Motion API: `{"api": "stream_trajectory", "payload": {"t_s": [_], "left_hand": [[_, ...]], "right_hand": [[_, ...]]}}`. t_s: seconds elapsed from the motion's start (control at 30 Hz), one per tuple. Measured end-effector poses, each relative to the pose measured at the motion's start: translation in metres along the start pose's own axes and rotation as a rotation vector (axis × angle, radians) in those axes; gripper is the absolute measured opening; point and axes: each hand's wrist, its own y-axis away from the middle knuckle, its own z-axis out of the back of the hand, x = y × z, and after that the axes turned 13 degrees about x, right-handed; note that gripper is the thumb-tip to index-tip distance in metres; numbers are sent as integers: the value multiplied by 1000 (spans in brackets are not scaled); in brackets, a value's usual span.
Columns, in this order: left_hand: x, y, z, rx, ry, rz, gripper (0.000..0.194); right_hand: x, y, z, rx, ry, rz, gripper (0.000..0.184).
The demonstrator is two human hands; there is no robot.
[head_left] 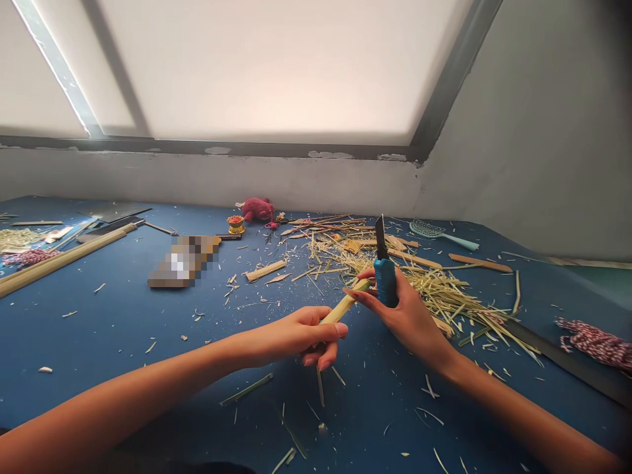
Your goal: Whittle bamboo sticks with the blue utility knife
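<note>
My left hand is closed around the lower end of a pale bamboo piece, which slants up to the right. At the piece's upper, greenish end are the thumb and fingertips of my right hand. That same hand grips a utility knife with a blue handle, its dark blade pointing up and away from the bamboo. Beyond the hands lies a heap of thin bamboo shavings. A short split bamboo piece rests on the table to the left of the heap.
On the blue table lie a pale green hairbrush, red-and-white cord, a long dark blade, a partly pixelated object, a long bamboo pole, a small gold pot and a red plush toy. A wall stands behind.
</note>
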Motion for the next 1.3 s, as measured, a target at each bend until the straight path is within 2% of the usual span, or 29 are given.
{"api": "stream_trajectory", "payload": {"t_s": [0.2, 0.33, 0.43, 0.67, 0.93, 1.03, 1.2, 1.3], "left_hand": [[2, 0, 0, 23, 15, -11, 29], [1, 0, 0, 30, 14, 8, 30], [-1, 0, 0, 29, 5, 34, 32], [-7, 3, 3, 65, 10, -6, 28], [-9, 4, 1, 38, -17, 45, 39], [-9, 3, -1, 78, -21, 70, 42], [-9, 4, -4, 212, 73, 57, 46], [-8, 2, -6, 176, 121, 46, 49]], "right_hand": [[-4, 0, 11, 53, 395, 83, 33], [-7, -1, 18, 70, 479, 93, 31], [-7, -3, 23, 60, 387, 67, 31], [-7, -7, 27, 2, -77, 2, 24], [-1, -5, 22, -65, -260, -7, 22], [4, -3, 18, -73, -299, 9, 22], [12, 1, 12, -3, -383, -24, 26], [18, 4, 9, 71, -433, -30, 27]]}}
